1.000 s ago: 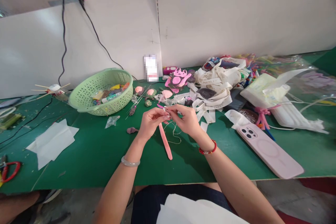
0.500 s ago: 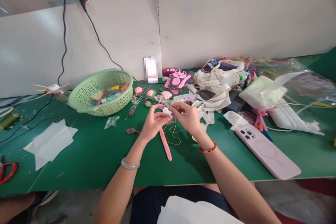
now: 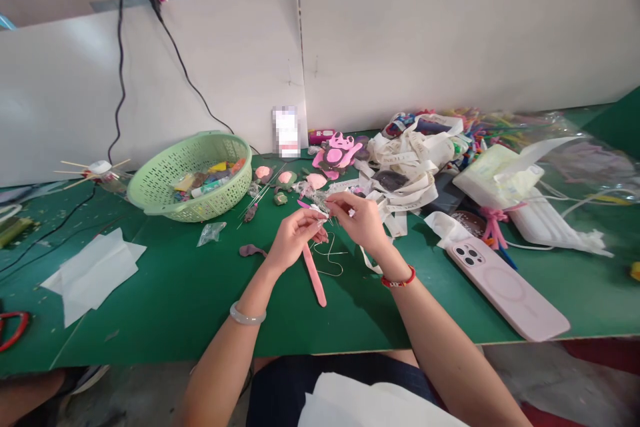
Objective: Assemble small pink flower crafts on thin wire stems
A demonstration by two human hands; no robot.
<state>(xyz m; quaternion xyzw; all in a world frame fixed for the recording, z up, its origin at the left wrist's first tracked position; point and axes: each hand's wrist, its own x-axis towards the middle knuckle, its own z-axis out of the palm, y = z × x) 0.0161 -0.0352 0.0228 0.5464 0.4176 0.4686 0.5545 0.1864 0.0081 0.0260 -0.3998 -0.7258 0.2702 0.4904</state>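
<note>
My left hand (image 3: 299, 235) and my right hand (image 3: 357, 217) meet above the middle of the green table. Between their fingertips is a small white piece (image 3: 320, 210), pinched by my left hand. My right fingers are closed at its right side; what they grip is too small to make out. A thin pale cord (image 3: 331, 263) lies in loops below the hands. Partly under my left hand, a flat pink strip (image 3: 314, 280) points toward the front edge. Behind the hands lie pink and dark pieces (image 3: 286, 179) and a pink animal-shaped piece (image 3: 340, 153).
A green basket (image 3: 150, 180) of small items stands at the left, near white papers (image 3: 100, 273) and red-handled scissors (image 3: 17, 330). To the right are piled white ribbons (image 3: 410, 160), a pink phone (image 3: 510, 290) and plastic bags. A lit phone (image 3: 286, 132) leans on the partition.
My left index finger has come down over the white piece, and its fingers are closer together. My right hand has turned slightly. A purple tip now shows behind my left fingers.
</note>
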